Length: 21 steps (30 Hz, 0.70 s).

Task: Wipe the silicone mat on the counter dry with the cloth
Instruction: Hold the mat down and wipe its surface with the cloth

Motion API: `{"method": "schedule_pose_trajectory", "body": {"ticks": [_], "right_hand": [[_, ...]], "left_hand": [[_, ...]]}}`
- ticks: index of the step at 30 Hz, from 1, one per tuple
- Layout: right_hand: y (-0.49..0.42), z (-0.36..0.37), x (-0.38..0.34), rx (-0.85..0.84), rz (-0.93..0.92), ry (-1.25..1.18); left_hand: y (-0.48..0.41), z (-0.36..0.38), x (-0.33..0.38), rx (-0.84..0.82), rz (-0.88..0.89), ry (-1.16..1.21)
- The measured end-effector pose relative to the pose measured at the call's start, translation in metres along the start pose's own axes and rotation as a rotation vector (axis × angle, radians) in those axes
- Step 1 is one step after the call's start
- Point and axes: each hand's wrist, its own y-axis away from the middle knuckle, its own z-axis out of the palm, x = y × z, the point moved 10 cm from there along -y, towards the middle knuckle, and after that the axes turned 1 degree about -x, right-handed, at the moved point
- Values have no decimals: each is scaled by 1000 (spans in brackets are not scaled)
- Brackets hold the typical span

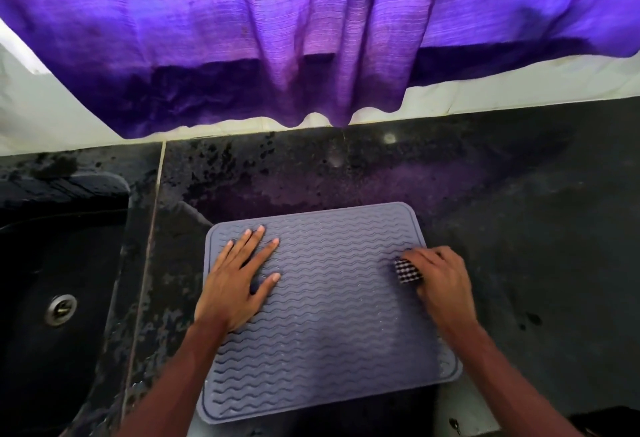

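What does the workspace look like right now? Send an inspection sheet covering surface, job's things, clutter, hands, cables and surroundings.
Surface: dark stone counter, mottled with wet-looking patches at the left and back.
Job's things: grey silicone mat lies flat on the counter; checked cloth is bunched on the mat near its right edge.
Clutter: nothing seen.
Hands: left hand rests flat on the mat's left part, fingers spread; right hand grips the checked cloth.
Cables: nothing seen.
Surroundings: dark sink with a drain on the left; purple curtain hangs over the back edge.
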Motion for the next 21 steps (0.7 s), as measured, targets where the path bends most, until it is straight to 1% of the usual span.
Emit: {"method": "schedule_pose_trajectory", "body": {"ticks": [4, 6, 8, 10, 13, 15, 17, 21], "right_hand": [[1, -14, 52, -30, 219, -31], [-3, -15, 49, -13, 242, -109], [-12, -17, 20, 41, 181, -195], [-24, -12, -25, 51, 96, -252], [-27, 21, -89, -26, 62, -306], [-20, 41, -119, -67, 6, -279], [-14, 50, -126, -75, -42, -222], [-18, 50, -110, -106, -100, -152]], "left_hand": [[1, -1, 1, 4, -32, 22], [1, -1, 1, 1, -39, 21], [-1, 1, 1, -4, -61, 29], [-2, 4, 1, -4, -89, 19], [-3, 4, 2, 5, -99, -17], [-2, 3, 2, 7, -102, -11], [-3, 1, 2, 13, -102, 0], [-3, -4, 3, 32, -109, 20]]}}
